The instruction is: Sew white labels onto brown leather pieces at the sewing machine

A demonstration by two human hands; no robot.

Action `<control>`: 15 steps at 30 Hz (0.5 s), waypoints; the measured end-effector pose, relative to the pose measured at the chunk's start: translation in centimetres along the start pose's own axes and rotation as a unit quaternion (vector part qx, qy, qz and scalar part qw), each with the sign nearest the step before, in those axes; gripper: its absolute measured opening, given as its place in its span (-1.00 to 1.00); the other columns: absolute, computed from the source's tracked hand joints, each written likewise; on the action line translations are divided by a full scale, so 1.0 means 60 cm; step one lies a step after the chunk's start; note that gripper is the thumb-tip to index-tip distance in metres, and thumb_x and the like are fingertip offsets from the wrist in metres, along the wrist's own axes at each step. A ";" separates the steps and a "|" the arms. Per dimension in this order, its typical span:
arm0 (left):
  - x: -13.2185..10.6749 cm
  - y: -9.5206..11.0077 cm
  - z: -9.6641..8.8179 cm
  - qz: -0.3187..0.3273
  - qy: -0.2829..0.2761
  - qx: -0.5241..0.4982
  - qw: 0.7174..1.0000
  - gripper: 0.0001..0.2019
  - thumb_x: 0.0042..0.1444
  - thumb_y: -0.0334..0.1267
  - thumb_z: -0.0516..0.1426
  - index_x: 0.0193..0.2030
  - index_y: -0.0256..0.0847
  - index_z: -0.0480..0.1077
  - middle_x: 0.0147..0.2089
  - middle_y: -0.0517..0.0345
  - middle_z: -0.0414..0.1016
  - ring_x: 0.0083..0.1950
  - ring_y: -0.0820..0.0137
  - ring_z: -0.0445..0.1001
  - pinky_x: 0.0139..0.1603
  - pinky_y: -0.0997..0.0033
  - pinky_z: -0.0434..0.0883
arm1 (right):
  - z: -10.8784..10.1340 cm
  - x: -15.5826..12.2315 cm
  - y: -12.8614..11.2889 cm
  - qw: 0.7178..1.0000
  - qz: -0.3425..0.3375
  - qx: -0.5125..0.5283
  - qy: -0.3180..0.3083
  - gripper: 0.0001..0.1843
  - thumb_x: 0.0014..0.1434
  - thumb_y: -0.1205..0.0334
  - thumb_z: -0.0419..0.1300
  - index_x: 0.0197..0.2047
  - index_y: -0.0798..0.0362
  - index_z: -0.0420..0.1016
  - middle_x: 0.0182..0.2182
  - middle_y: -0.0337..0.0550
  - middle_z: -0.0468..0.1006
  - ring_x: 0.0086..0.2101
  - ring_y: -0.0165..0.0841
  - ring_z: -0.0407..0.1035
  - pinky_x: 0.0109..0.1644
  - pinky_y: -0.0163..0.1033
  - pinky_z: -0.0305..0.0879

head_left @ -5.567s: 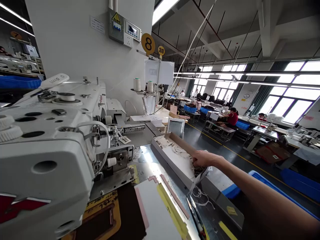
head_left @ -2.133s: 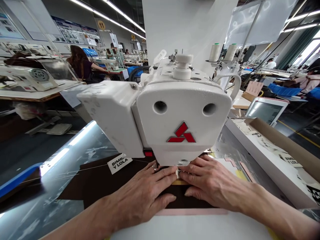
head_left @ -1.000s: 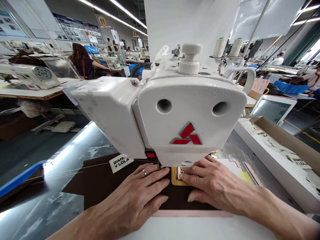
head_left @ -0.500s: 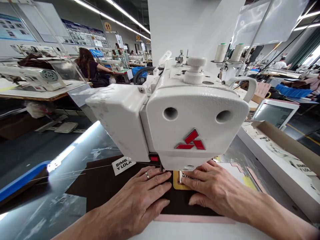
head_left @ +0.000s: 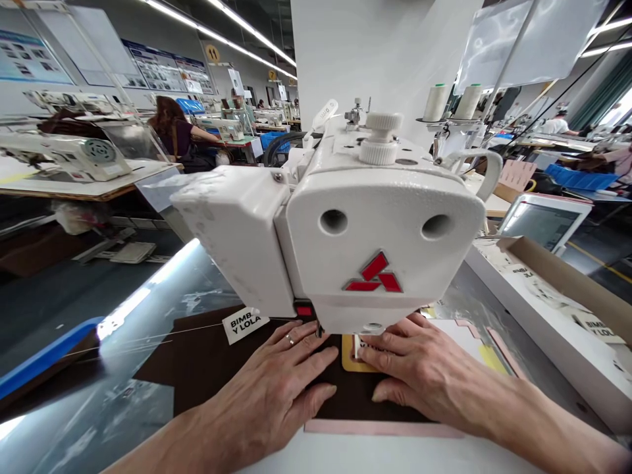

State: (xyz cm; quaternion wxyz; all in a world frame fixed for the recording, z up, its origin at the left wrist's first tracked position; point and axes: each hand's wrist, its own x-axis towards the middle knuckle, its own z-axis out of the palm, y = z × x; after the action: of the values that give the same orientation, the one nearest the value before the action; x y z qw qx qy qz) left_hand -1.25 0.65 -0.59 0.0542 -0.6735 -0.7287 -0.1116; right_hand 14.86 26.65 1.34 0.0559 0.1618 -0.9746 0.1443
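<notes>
Both my hands lie flat under the head of a white sewing machine (head_left: 345, 230). My left hand (head_left: 276, 388) rests with fingers spread on a dark brown fabric piece (head_left: 207, 359). My right hand (head_left: 424, 375) presses its fingertips on a small white label (head_left: 363, 343) set in a yellow frame (head_left: 349, 359) below the needle. A second white label printed "BIMBA Y LOLA" (head_left: 243, 324) lies on the brown fabric to the left. A pink strip (head_left: 385, 428) borders the fabric's near edge.
A long white and cardboard tray (head_left: 543, 309) with several printed labels stands at the right, a tablet screen (head_left: 543, 224) behind it. Thread cones (head_left: 447, 102) stand behind the machine. The shiny metal table (head_left: 148, 309) extends left. Other people work at distant tables.
Earlier my right hand reached into the label tray at the right. Since then both hands have come under the machine head; over the last second they have barely shifted on the fabric and label.
</notes>
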 end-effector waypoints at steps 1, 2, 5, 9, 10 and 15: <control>0.000 0.001 0.000 -0.001 0.001 -0.002 1.000 -0.57 0.47 -0.20 0.14 0.43 -0.12 0.34 0.40 0.01 0.44 0.40 0.05 0.41 0.44 -0.12 0.40 | -0.001 0.000 0.000 1.000 -0.002 0.000 0.002 -0.66 0.54 -0.10 0.13 0.17 -0.12 0.54 0.21 -0.27 0.59 0.03 -0.19 0.43 0.12 -0.03 0.19; -0.001 0.001 0.000 -0.003 0.005 -0.004 1.000 -0.57 0.47 -0.20 0.14 0.42 -0.12 0.35 0.40 0.01 0.44 0.40 0.05 0.41 0.44 -0.12 0.40 | -0.001 -0.001 -0.001 1.000 -0.005 -0.001 0.003 -0.65 0.54 -0.11 0.12 0.18 -0.12 0.54 0.22 -0.28 0.58 0.03 -0.20 0.42 0.12 -0.03 0.18; -0.001 0.003 0.001 -0.008 0.013 -0.014 1.000 -0.59 0.46 -0.21 0.14 0.40 -0.10 0.37 0.39 0.02 0.45 0.38 0.06 0.43 0.46 -0.10 0.38 | -0.003 -0.003 -0.002 1.000 -0.008 -0.004 0.007 -0.65 0.54 -0.11 0.12 0.18 -0.13 0.53 0.24 -0.32 0.57 0.03 -0.22 0.41 0.16 -0.03 0.14; 0.002 0.002 0.001 -0.011 0.007 -0.024 1.000 -0.58 0.46 -0.23 0.14 0.41 -0.11 0.37 0.38 0.03 0.47 0.38 0.07 0.44 0.47 -0.09 0.36 | -0.004 -0.002 0.000 1.000 -0.009 -0.005 0.001 -0.66 0.54 -0.08 0.14 0.20 -0.12 0.53 0.24 -0.31 0.57 0.06 -0.22 0.40 0.24 -0.03 0.08; 0.004 0.001 0.000 -0.013 0.003 -0.022 1.000 -0.58 0.46 -0.23 0.14 0.41 -0.13 0.37 0.38 0.02 0.47 0.39 0.06 0.44 0.47 -0.09 0.36 | -0.004 -0.001 0.001 1.000 -0.009 -0.007 0.001 -0.67 0.55 -0.07 0.14 0.20 -0.11 0.53 0.23 -0.29 0.58 0.06 -0.21 0.40 0.25 -0.03 0.07; 0.014 -0.001 -0.006 -0.020 0.002 -0.026 0.999 -0.61 0.47 -0.26 0.13 0.38 -0.17 0.39 0.31 -0.01 0.53 0.34 0.05 0.47 0.43 -0.11 0.40 | -0.007 0.006 0.010 1.000 0.003 -0.006 0.003 -0.70 0.54 -0.01 0.16 0.19 -0.09 0.55 0.01 -0.24 0.66 -0.10 -0.25 0.43 0.21 -0.06 0.11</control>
State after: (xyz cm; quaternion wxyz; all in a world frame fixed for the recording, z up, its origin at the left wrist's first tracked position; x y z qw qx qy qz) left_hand -1.40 1.37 -0.08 0.0364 -0.6597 -0.7388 -0.1327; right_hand 14.35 27.18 1.67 0.0592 0.1585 -0.9757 0.1390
